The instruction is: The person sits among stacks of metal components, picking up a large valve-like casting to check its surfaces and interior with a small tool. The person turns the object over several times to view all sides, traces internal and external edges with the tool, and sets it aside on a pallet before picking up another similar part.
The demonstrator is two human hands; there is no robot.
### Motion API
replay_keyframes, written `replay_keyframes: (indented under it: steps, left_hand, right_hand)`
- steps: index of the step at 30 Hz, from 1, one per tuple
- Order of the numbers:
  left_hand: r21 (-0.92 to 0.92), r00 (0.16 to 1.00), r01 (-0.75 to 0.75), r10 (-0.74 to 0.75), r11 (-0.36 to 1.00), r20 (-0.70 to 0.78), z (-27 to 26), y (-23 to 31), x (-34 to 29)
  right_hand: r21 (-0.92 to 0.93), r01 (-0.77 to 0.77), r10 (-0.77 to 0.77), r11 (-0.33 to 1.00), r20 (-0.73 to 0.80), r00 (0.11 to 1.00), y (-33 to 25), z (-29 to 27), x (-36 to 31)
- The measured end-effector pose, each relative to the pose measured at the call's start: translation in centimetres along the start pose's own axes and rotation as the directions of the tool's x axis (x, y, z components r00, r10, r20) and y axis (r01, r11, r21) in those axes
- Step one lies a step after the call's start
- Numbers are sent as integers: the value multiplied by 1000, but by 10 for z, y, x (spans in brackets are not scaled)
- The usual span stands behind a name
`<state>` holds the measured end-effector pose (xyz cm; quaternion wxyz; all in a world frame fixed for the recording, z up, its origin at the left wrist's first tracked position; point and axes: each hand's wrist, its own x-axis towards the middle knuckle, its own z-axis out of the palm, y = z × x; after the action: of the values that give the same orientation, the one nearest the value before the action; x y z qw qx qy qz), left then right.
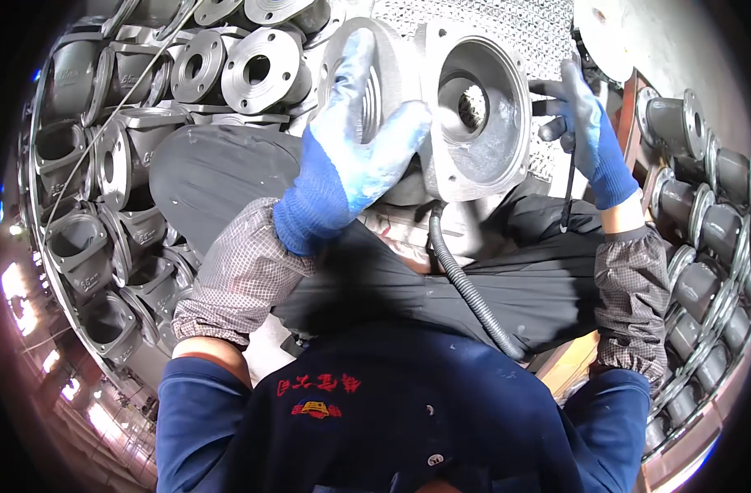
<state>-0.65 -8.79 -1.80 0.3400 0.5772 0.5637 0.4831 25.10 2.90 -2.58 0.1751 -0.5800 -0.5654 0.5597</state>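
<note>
A large grey metal casting with flanged ends stands upright in front of me. Its wide round mouth faces up toward me and narrows to a smaller hole. My left hand, in a blue and grey-coated glove, is on the left flange, index finger along it and thumb spread toward the middle; its other fingers are mostly hidden. On the right, my right hand wears a matching glove with dark fingertips. Its fingers are apart, near the casting's right rim. A thin black rod hangs just below that hand.
Grey flanged castings are stacked at the left, and more castings line the right. A ribbed grey hose runs from beneath the casting across my dark trousers. A pale round disc lies at the far right, beside a textured metal surface.
</note>
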Motion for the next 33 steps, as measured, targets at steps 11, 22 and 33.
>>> replay_keyframes:
  steps: [11,22,33]
  left_hand:
    - [-410,912,344,-405,845,-68,-24,-18,7]
    - [-736,869,323,-494,595,-18,-65,-79,9]
    - [-602,773,479,-632,639,-56,-64,-66,28]
  right_hand:
    - [-50,-40,47,998,145,988,-9,36,-7]
    - [346,-60,-13,936,206,978,-24,76,-3]
    - [326,-116,48,938,209,977,-46,90,35]
